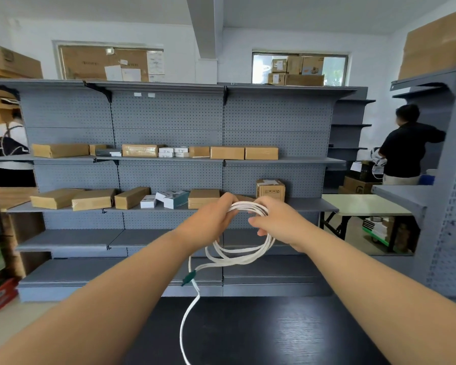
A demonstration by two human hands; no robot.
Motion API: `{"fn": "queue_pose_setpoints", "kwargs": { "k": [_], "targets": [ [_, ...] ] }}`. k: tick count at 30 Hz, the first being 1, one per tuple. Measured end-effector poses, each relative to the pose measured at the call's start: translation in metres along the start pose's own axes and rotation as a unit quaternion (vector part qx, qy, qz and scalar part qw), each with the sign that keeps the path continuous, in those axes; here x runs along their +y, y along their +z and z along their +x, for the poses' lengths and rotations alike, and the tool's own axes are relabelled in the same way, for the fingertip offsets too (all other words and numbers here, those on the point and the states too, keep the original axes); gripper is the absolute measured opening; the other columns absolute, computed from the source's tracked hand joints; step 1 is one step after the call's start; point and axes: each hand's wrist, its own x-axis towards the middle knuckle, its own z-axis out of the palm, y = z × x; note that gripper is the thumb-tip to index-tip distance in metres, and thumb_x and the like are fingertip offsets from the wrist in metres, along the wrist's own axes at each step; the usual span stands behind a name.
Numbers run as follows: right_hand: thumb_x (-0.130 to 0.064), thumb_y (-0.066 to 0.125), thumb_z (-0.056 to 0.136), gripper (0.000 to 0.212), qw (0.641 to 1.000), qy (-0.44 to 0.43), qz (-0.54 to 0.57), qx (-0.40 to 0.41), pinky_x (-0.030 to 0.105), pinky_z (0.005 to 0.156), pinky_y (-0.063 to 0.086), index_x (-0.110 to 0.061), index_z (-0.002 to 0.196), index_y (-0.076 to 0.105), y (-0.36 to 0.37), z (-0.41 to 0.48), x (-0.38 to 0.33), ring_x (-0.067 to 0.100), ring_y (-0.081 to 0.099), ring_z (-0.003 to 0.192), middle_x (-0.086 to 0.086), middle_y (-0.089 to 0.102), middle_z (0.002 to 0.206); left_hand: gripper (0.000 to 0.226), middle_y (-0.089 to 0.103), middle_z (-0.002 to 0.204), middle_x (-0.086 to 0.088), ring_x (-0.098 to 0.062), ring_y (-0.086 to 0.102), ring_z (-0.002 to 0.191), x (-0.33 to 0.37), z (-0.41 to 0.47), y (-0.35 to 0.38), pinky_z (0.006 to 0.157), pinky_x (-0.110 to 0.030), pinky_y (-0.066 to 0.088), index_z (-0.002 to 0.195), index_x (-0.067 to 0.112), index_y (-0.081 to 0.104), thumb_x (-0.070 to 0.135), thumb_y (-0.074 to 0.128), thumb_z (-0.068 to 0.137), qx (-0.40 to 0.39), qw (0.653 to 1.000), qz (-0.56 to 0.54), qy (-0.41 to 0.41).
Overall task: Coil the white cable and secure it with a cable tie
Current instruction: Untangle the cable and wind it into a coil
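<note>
While both hands are raised in the middle of the frame, the white cable [237, 256] hangs from them as a loose coil of several loops, held in the air in front of the grey shelving [169, 114]. The left hand [213, 219] grips the top of the coil from the left, its fingers curled over the bundled strands. The right hand [276, 222] grasps the same top stretch from the right, fingers wrapped round the strands and thumb pointing toward the left hand, so the two hands sit just beside each other. Below them the loops sag unevenly, some wider than others. At the lower left of the coil a small green piece [189, 277] sits on the cable; whether it is a tie or a clip cannot be told. From there a single loose tail curves down over the dark bench [287, 333] and leaves the frame at the bottom edge; whether it touches the bench is not clear. Flat cardboard boxes [61, 150] and a few white packets lie in rows on two of the shelves, and one small upright carton [270, 189] stands just behind the hands. More cartons are stacked in a window at the upper right. At the right edge a person in a black top [406, 151] faces another shelf unit, and at the far left a second person with a backpack [9, 143] is partly in view.
</note>
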Motion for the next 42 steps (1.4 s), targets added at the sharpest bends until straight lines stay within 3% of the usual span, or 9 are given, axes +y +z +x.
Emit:
{"fn": "queue_pose_setpoints", "kwargs": {
  "k": [3, 7, 12, 19, 24, 27, 31, 35, 42],
  "targets": [
    [-0.022, 0.047, 0.096, 0.006, 0.997, -0.024, -0.078, -0.012, 0.02, 0.051, 0.042, -0.018, 0.093, 0.051, 0.002, 0.0, -0.003, 0.011, 0.056, 0.062, -0.003, 0.052, 0.076, 0.017, 0.053, 0.082, -0.009, -0.021, 0.048, 0.068, -0.002, 0.002, -0.006, 0.064, -0.035, 0.039, 0.107, 0.008, 0.044, 0.022, 0.039, 0.099, -0.031, 1.0, 0.004, -0.001],
    [-0.021, 0.044, 0.099, 0.018, 0.999, -0.017, -0.038, -0.023, 0.02, 0.054, 0.043, -0.024, 0.081, 0.047, 0.008, 0.004, -0.004, 0.009, 0.045, 0.061, -0.003, 0.043, 0.072, 0.007, 0.047, 0.069, 0.003, -0.012, 0.05, 0.053, -0.01, -0.004, -0.011, 0.057, -0.028, 0.048, 0.101, 0.012, 0.051, 0.016, 0.05, 0.095, -0.051, 0.973, -0.218, -0.063],
    [-0.018, 0.044, 0.098, 0.019, 0.999, 0.016, 0.051, -0.008, 0.023, 0.055, 0.042, -0.016, 0.08, 0.049, 0.012, 0.011, -0.004, 0.012, 0.038, 0.056, -0.001, 0.038, 0.067, 0.033, 0.055, 0.062, -0.001, -0.017, 0.056, 0.057, -0.032, -0.021, -0.009, 0.06, -0.026, 0.05, 0.098, 0.006, 0.06, 0.033, 0.055, 0.081, -0.1, 0.823, -0.534, -0.167],
    [-0.015, 0.044, 0.099, 0.013, 0.977, 0.086, 0.194, 0.037, 0.026, 0.054, 0.038, -0.011, 0.098, 0.056, 0.016, 0.019, -0.004, 0.013, 0.03, 0.055, 0.001, 0.031, 0.066, 0.056, 0.071, 0.089, -0.018, -0.024, 0.067, 0.07, -0.064, -0.035, -0.004, 0.065, -0.029, 0.053, 0.108, 0.0, 0.06, 0.032, 0.038, 0.068, -0.103, 0.678, -0.702, -0.192],
    [-0.014, 0.045, 0.098, 0.013, 0.951, 0.128, 0.267, 0.089, 0.026, 0.051, 0.037, -0.01, 0.101, 0.057, 0.024, 0.029, -0.004, 0.012, 0.029, 0.053, 0.002, 0.032, 0.065, 0.081, 0.063, 0.117, -0.02, -0.027, 0.065, 0.09, -0.08, -0.042, -0.002, 0.091, -0.041, 0.044, 0.126, 0.001, 0.053, 0.01, 0.064, 0.046, -0.117, 0.634, -0.745, -0.172],
    [-0.012, 0.045, 0.098, 0.01, 0.93, 0.15, 0.312, 0.12, 0.026, 0.048, 0.035, -0.008, 0.096, 0.055, 0.028, 0.035, -0.005, 0.012, 0.027, 0.049, 0.002, 0.031, 0.063, 0.098, 0.056, 0.123, -0.014, -0.028, 0.055, 0.105, -0.081, -0.046, -0.003, 0.102, -0.045, 0.035, 0.131, 0.012, 0.049, 0.006, 0.076, 0.037, -0.145, 0.652, -0.727, -0.16],
    [-0.009, 0.046, 0.097, 0.012, 0.911, 0.171, 0.345, 0.149, 0.027, 0.047, 0.034, -0.008, 0.089, 0.054, 0.037, 0.041, -0.005, 0.013, 0.027, 0.049, 0.003, 0.031, 0.062, 0.079, 0.055, 0.115, -0.01, -0.026, 0.052, 0.11, -0.073, -0.045, -0.006, 0.11, -0.048, 0.031, 0.134, 0.025, 0.046, -0.001, 0.068, 0.063, -0.171, 0.733, -0.645, -0.136],
    [-0.01, 0.045, 0.097, 0.011, 0.909, 0.158, 0.35, 0.162, 0.027, 0.047, 0.034, -0.009, 0.089, 0.053, 0.046, 0.045, -0.005, 0.013, 0.027, 0.049, 0.002, 0.031, 0.062, 0.041, 0.061, 0.095, -0.006, -0.02, 0.058, 0.106, -0.062, -0.034, -0.002, 0.079, -0.027, 0.054, 0.13, 0.02, 0.05, 0.04, 0.046, 0.094, -0.043, 0.765, -0.611, -0.197],
    [-0.022, 0.041, 0.099, 0.016, 0.968, 0.101, 0.177, 0.147, 0.028, 0.055, 0.04, -0.015, 0.101, 0.055, 0.059, 0.044, -0.002, 0.015, 0.037, 0.059, 0.001, 0.04, 0.071, 0.045, 0.069, 0.097, -0.005, -0.015, 0.064, 0.069, -0.059, -0.022, 0.003, 0.074, -0.035, 0.054, 0.121, 0.028, 0.056, 0.051, 0.026, 0.096, 0.086, 0.862, -0.455, -0.206]
  ]
}}
